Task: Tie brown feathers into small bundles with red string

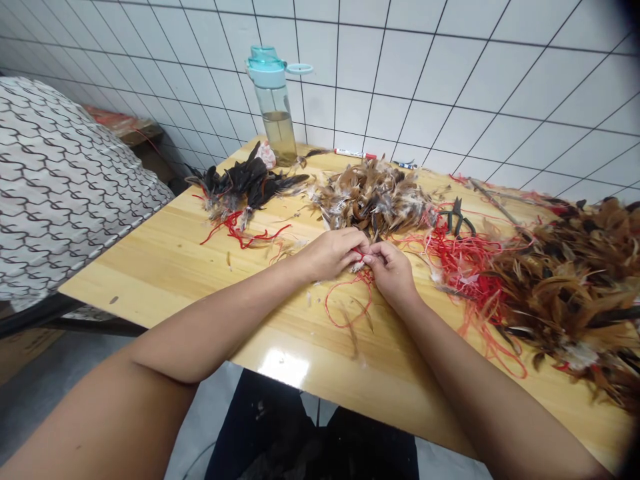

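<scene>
The left hand [327, 255] and right hand [395, 272] meet over the counter [190, 280], fingers [353, 241] pinched nearly closed on red string [365, 276] beside a white tuft [357, 267]. The string loops toward six o'clock; brown feathers [370, 193] lie at twelve, a red tangle [463, 267] at three.

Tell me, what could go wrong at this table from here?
The red cord hangs in a loose loop below the left hand and right hand, so it might catch the stray feathers lying about it.

The red tangle lies against the pliers; picking those up could drag strands along.

The tall bottle, partly filled, stands beside the black feathers; if knocked, it might topple onto them.
</scene>
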The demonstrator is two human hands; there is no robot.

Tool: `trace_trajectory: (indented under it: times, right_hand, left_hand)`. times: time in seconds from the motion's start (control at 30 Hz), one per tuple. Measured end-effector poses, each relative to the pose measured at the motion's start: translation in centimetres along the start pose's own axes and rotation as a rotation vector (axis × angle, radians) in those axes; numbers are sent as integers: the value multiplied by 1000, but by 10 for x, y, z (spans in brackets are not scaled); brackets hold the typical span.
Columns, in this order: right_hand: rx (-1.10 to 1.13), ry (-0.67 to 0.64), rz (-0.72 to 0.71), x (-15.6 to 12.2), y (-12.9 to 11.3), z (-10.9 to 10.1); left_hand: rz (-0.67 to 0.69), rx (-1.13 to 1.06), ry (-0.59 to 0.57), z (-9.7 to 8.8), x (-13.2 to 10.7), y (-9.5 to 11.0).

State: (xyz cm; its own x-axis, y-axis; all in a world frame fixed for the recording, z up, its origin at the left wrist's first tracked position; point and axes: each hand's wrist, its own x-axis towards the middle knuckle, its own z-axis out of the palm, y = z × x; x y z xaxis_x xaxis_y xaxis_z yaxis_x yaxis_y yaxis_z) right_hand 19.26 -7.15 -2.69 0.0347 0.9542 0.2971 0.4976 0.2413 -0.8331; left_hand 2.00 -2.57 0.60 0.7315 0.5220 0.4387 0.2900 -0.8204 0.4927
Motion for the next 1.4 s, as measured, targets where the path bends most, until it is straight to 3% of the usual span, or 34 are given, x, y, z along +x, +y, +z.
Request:
trace_trajectory:
  times: [0.3,0.5,0.77,0.97,1.13,1.4]
  right_hand:
    - [-93,43,-31,-1,-6,-4]
    - [-89,107,-17,0,-6,-5]
    - [-55,128,-1,1,-5,-7]
    - [-156,-42,-24,1,-5,-6]
    - [-163,-32,-3,0,-1,-4]
    - [-280,-68,28,0,-3,-4]
  left_hand:
    - [-194,-26,47,-5,2,5]
    - [-214,60,-50,-9,3,3]
    - [-246,78,-51,-12,2,2]
    - [-394,-248,-32,-7,3,0]
    - [-552,-539,46,-1,3,-2]
    - [-537,-486,101,-1,3,-1]
